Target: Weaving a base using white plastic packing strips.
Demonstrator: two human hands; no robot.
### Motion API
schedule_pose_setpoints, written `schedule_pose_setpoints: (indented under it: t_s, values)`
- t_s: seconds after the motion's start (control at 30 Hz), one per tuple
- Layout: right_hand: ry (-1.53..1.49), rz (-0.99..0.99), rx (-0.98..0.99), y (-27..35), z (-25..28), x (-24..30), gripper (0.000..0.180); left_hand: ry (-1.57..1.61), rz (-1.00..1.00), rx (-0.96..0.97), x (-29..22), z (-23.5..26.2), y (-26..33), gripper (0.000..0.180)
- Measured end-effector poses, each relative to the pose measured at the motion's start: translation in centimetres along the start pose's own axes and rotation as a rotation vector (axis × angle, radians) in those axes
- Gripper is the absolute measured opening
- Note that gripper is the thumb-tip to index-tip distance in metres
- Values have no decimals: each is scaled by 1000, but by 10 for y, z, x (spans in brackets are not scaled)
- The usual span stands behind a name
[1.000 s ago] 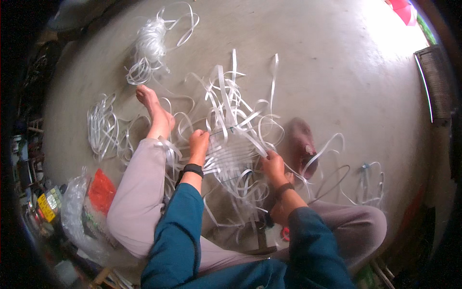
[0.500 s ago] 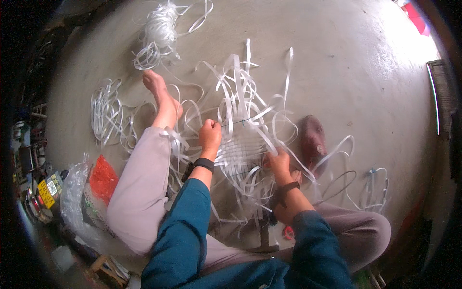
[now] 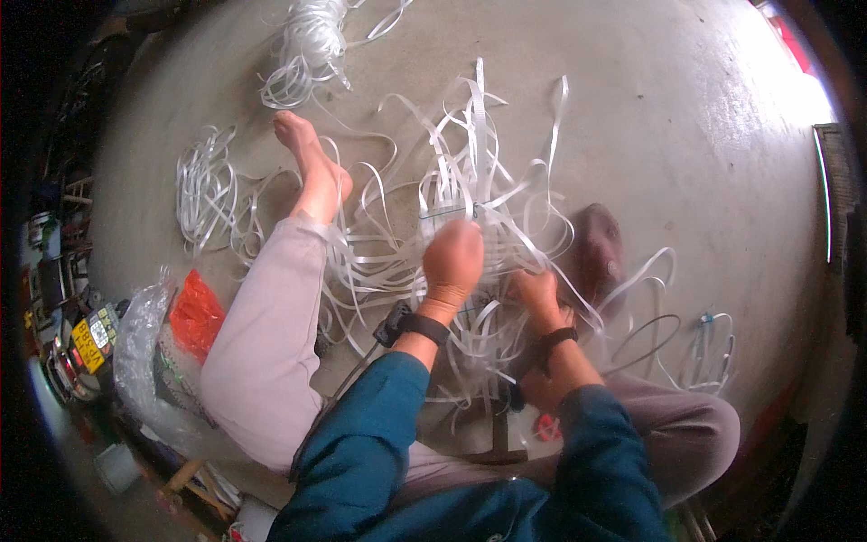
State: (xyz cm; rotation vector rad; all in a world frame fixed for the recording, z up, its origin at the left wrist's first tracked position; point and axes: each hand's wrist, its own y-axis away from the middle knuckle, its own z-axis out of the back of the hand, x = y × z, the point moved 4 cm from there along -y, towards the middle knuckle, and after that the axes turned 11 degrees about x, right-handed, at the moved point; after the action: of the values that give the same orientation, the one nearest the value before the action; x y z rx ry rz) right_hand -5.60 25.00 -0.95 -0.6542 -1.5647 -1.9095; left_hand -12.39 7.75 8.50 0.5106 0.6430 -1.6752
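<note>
On the floor between my legs lies a partly woven piece of white plastic strapping [image 3: 497,257], with loose strap ends [image 3: 479,135] fanning out from its far side. A thin green cord [image 3: 441,214] crosses its far edge. Over the middle of the weave is my left hand [image 3: 454,257], blurred by motion, so its fingers and anything in them cannot be made out. At the weave's right side my right hand [image 3: 538,298] has its fingers closed on a white strap [image 3: 533,260]. Both forearms hide much of the weave's near part.
A large strap bundle [image 3: 307,45] lies at the far left, and a looser coil [image 3: 206,194] at the left. My bare left foot [image 3: 307,149] rests between them and the weave. A brown shoe [image 3: 601,244] stands to the right. Red plastic [image 3: 196,314] and clear plastic wrap [image 3: 140,352] lie left.
My left hand has moved right, from the green cord's left end to above the weave. My right hand stays near the weave's right side. The whole view has shifted slightly.
</note>
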Motion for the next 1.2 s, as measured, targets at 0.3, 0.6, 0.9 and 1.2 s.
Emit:
schedule_pose_setpoints:
  t_s: [0.3,0.6,0.9,1.2]
  values:
    - [56,-3,140,-6,-10,-4,20,152,145,356,37,-49,40,31]
    - [37,-114,275,-7,-15,-3,22,102,158,364,41,-53,35,33]
    - [-148,-15,-8,5,-26,-8,17,125,200,369,41,-52,34,33]
    - [-188,-38,229,2,-14,6,16,134,193,364,43,-51,35,33]
